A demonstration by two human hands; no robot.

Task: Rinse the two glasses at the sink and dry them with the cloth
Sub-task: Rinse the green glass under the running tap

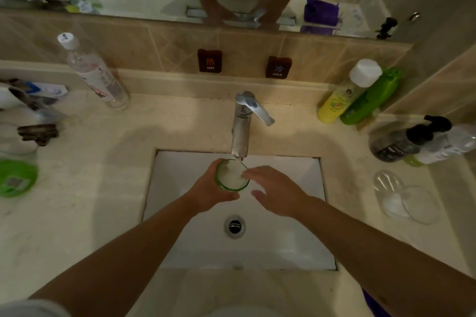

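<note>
Left hand [208,189] is gripping the glass [231,175] under the tap [242,123]; right hand [275,192] is hovering beside it, fingers spread, empty.

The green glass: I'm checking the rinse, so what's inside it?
The green glass, gripped by the left hand under the faucet, holds frothy white water. Its bottom is hidden by that froth.

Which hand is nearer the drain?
Right. The right hand hovers just above-right of the drain; the left hand grips the glass farther up-left.
</note>
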